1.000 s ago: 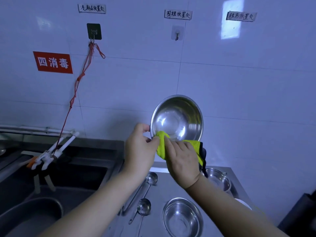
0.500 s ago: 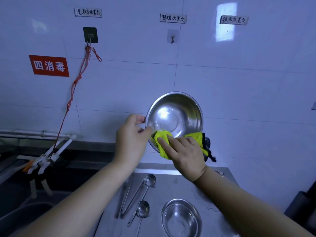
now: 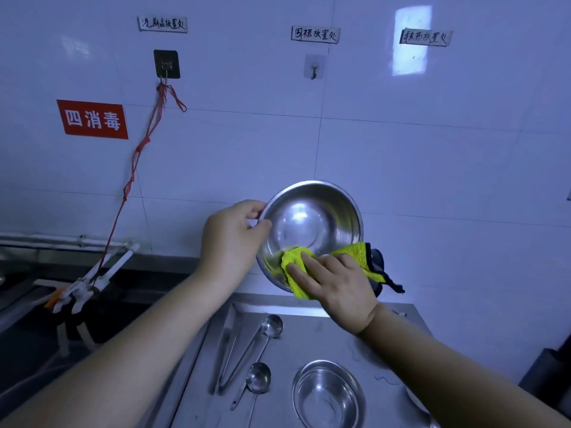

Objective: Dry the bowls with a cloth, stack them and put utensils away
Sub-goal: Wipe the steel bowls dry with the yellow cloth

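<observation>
I hold a steel bowl (image 3: 313,222) up in front of the wall, its inside tilted toward me. My left hand (image 3: 230,240) grips its left rim, thumb inside and fingers behind. My right hand (image 3: 336,284) presses a yellow cloth (image 3: 298,267) with a dark edge against the bowl's lower inner wall and rim. On the steel counter (image 3: 309,341) below lie a ladle (image 3: 267,327), a smaller spoon (image 3: 258,376), tongs (image 3: 230,347) and a second steel bowl (image 3: 327,393).
A sink (image 3: 40,344) sits to the left, with white clips (image 3: 92,279) hanging on a red string (image 3: 136,159) from a wall hook (image 3: 167,64). A second hook (image 3: 314,67) is empty. Part of another white dish (image 3: 417,398) shows by my right forearm.
The cloth slid from the bowl's bottom middle toward its lower left rim under my right hand. The view tilted and both hands with the bowl sit a little lower and left.
</observation>
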`<state>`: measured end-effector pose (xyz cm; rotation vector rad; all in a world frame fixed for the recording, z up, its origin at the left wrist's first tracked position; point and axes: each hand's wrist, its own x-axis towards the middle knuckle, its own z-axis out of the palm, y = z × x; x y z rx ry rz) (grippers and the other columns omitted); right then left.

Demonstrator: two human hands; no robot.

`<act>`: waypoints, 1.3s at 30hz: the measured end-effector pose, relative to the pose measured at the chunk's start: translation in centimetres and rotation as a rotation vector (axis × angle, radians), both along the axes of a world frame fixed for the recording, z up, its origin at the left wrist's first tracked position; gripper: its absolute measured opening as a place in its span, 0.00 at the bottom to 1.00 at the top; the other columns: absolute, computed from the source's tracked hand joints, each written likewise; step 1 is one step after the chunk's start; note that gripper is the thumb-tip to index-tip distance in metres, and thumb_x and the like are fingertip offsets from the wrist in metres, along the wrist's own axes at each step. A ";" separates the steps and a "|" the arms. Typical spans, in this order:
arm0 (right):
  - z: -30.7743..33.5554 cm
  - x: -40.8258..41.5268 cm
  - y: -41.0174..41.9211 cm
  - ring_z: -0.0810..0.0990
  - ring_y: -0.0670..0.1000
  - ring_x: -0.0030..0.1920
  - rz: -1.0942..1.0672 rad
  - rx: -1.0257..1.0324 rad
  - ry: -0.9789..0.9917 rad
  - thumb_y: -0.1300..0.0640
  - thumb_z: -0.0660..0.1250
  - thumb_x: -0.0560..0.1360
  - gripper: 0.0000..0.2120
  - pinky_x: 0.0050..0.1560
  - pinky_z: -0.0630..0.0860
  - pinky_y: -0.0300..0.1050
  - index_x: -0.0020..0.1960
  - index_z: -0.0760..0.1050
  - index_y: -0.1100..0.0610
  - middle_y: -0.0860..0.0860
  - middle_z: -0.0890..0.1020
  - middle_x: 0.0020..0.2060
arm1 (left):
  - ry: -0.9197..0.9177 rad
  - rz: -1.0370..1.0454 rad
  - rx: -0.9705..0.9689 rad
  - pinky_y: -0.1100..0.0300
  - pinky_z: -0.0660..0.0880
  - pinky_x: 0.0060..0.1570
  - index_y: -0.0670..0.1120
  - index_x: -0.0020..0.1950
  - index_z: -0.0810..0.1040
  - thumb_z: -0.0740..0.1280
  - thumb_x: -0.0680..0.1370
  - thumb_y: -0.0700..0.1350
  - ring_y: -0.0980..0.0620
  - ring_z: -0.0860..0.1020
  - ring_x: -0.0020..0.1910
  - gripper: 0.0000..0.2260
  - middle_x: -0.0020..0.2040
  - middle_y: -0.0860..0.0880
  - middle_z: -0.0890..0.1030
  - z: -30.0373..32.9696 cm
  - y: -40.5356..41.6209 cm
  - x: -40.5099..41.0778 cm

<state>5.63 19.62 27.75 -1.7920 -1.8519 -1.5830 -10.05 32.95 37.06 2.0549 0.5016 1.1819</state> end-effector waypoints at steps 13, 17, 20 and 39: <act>-0.9 -1.2 0.0 0.80 0.56 0.49 0.063 -0.121 0.022 0.66 0.58 0.76 0.21 0.43 0.73 0.48 0.69 0.65 0.58 0.57 0.79 0.61 | 0.122 -0.006 0.191 0.61 0.66 0.33 0.48 0.38 0.79 0.66 0.66 0.34 0.56 0.69 0.29 0.09 0.28 0.53 0.70 -0.6 0.1 -0.7; -0.1 -0.7 0.3 0.76 0.56 0.37 0.005 -0.052 -0.006 0.67 0.59 0.74 0.22 0.40 0.68 0.48 0.67 0.66 0.57 0.58 0.80 0.57 | 0.035 0.037 0.081 0.59 0.72 0.38 0.53 0.42 0.81 0.65 0.68 0.37 0.54 0.78 0.34 0.12 0.32 0.55 0.79 -0.8 0.6 -0.4; -0.5 -2.8 1.1 0.74 0.55 0.34 -0.066 0.052 0.145 0.66 0.56 0.72 0.23 0.37 0.66 0.47 0.67 0.67 0.57 0.56 0.81 0.55 | -0.028 -0.021 -0.147 0.58 0.74 0.38 0.55 0.43 0.78 0.69 0.71 0.38 0.50 0.81 0.36 0.11 0.34 0.53 0.82 -3.5 -1.3 -0.1; -1.5 -3.9 0.9 0.75 0.55 0.35 -0.126 0.038 0.211 0.65 0.59 0.71 0.24 0.35 0.68 0.45 0.66 0.68 0.55 0.55 0.81 0.55 | -0.041 -0.098 -0.270 0.55 0.76 0.36 0.50 0.41 0.79 0.66 0.70 0.37 0.47 0.79 0.31 0.08 0.32 0.47 0.81 -5.5 -2.5 0.4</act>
